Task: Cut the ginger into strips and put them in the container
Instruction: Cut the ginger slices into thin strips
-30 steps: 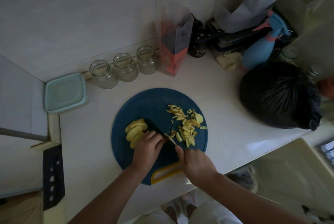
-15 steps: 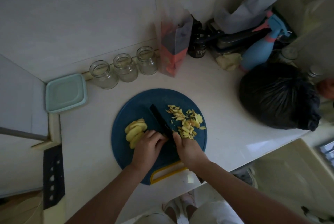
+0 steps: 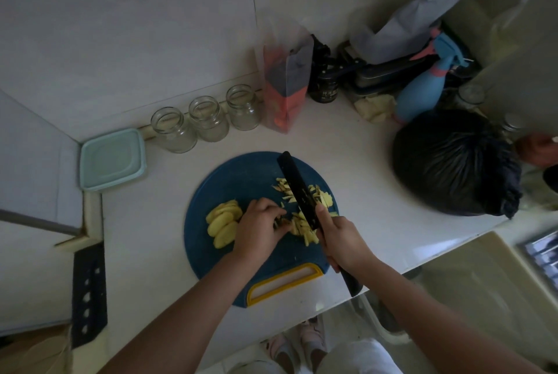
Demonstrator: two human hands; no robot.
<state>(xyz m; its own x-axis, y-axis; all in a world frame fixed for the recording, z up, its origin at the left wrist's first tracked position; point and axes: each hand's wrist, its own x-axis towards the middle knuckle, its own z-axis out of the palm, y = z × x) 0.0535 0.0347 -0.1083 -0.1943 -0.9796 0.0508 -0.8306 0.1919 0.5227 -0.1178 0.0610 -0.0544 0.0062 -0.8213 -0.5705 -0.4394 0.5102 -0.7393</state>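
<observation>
**Cutting the ginger into thin strips**

All the ginger is on the round blue cutting board (image 3: 241, 180). Flat ginger slices (image 3: 225, 224) lie in a pile on its left side. Cut ginger strips (image 3: 304, 227) lie in a heap on its right side. Between them is the left hand (image 3: 258, 230). Its fingers are curled down, and its grip is pinched on a little stack (image 3: 280, 222) of ginger. The right hand (image 3: 341, 238) has its grip wrapped tight round the handle of a black knife (image 3: 297, 185). The blade points away from the person and sits over the strips. I cannot tell if it touches the board.

I think the cutting is only partly done, because many slices are not yet cut. To do it well, tuck the left fingertips in so the knuckles face the blade. Bring the knife down close beside them and cut thin. Slide the fingers back a little after each cut.

The container (image 3: 111, 159) sits on the worktop (image 3: 347, 156), well to the left of the board. Three glass jars (image 3: 208, 118) stand near it. Its pale green lid looks to be on, so it must come off before the strips go in.
</observation>
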